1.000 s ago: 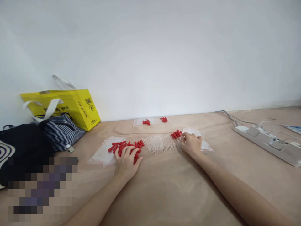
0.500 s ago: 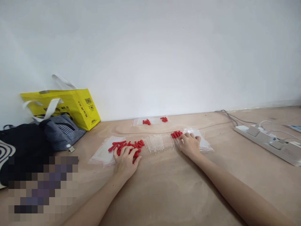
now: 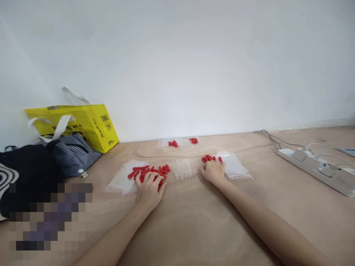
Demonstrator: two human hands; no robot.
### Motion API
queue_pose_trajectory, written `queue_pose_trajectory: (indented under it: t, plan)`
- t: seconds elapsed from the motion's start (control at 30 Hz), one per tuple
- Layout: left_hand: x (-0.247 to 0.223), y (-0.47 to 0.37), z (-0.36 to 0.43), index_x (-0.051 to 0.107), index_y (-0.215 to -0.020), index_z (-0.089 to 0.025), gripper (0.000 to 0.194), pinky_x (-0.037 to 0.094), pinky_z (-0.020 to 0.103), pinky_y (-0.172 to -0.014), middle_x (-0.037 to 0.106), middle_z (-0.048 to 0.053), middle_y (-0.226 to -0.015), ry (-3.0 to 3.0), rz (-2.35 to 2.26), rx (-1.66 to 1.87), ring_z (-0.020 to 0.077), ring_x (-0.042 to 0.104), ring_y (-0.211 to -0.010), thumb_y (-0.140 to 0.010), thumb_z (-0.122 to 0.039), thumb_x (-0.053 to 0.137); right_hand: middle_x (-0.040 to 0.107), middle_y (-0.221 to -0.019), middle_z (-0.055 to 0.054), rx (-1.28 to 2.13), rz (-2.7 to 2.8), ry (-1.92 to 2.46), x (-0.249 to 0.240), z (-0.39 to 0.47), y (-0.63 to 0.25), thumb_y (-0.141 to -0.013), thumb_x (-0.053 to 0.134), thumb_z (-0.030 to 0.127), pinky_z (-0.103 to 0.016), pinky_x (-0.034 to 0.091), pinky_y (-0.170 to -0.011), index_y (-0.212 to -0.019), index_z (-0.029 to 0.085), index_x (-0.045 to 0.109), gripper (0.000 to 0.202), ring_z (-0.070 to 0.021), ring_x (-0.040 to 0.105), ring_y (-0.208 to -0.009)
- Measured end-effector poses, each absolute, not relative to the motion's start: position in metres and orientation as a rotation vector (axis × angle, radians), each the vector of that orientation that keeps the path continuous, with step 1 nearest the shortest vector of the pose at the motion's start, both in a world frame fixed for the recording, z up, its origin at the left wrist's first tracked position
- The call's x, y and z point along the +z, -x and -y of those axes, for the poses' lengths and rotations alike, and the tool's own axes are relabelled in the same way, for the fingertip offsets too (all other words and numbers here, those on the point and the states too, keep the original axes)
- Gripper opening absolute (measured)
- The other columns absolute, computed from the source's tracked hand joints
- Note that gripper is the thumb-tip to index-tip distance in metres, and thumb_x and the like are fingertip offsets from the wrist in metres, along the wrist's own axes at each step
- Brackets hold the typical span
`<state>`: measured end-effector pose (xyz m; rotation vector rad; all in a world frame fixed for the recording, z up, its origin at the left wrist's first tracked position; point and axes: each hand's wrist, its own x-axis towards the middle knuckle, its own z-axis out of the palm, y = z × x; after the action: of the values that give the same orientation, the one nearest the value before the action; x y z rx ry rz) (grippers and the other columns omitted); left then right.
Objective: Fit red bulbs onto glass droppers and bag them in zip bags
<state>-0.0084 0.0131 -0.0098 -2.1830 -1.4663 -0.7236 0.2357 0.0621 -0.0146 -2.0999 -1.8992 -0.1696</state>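
Here, through the head camera, I look down at two bare hands on a pale brown table (image 3: 177,225). My left hand (image 3: 149,186) arches over a heap of red pieces (image 3: 144,167), fingers spread and bent; I cannot tell whether any piece is gripped. My right hand (image 3: 213,171) curls at the right end of a row of thin sticks (image 3: 184,169); its fingertips are hidden, so I cannot tell what, if anything, they pinch.

To handle these well, I judge, the right fingers should touch lightly, lest the slim sticks roll out of line, and the left palm should bear softly so the heap doesn't scatter.

The sticks are whitish, lying side by side in the middle, between the hands. The heaped pieces are bright matte red, rounded and elongated, lying at mixed angles. More red pieces (image 3: 208,158) cluster just beyond the right knuckles, beside clear plastic bags (image 3: 237,167).
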Motion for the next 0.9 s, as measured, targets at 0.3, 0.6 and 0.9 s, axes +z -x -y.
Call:
queue_pose_trajectory:
  t: [0.3,0.6,0.9]
  plan:
    - [-0.006,0.006,-0.012,0.060,-0.071,-0.021,0.012,0.020,0.053,-0.090,0.064,0.004,-0.083,2.136,1.474,-0.771,0.0237,0.053,-0.086,-0.075,-0.026,0.050,0.063,-0.083,-0.012,-0.157,1.872,2.066,-0.015,-0.059,-0.238,-0.080,0.039,0.030,-0.043,0.021,-0.080,-0.072,0.017,0.064,0.029,-0.0259,0.050,-0.090]
    - [-0.006,0.009,-0.013,0.061,-0.070,-0.023,0.014,0.030,0.046,-0.079,0.065,0.003,-0.081,2.216,1.413,-0.817,0.0227,0.054,-0.082,-0.078,-0.022,0.050,0.059,-0.077,-0.004,-0.221,1.961,1.418,-0.030,-0.024,-0.233,-0.085,0.037,0.022,-0.031,0.024,-0.071,-0.077,0.016,0.053,0.019,-0.0170,0.049,-0.077]
    - [-0.010,0.002,-0.011,0.050,-0.077,-0.018,0.015,0.045,0.027,-0.065,0.057,0.003,-0.074,2.553,1.337,-1.332,0.0154,0.056,-0.071,-0.083,-0.030,0.043,0.060,-0.076,-0.003,-0.124,2.081,1.106,-0.034,-0.009,-0.228,-0.084,0.038,0.016,-0.029,0.024,-0.071,-0.086,0.016,0.054,0.016,-0.0149,0.049,-0.073]
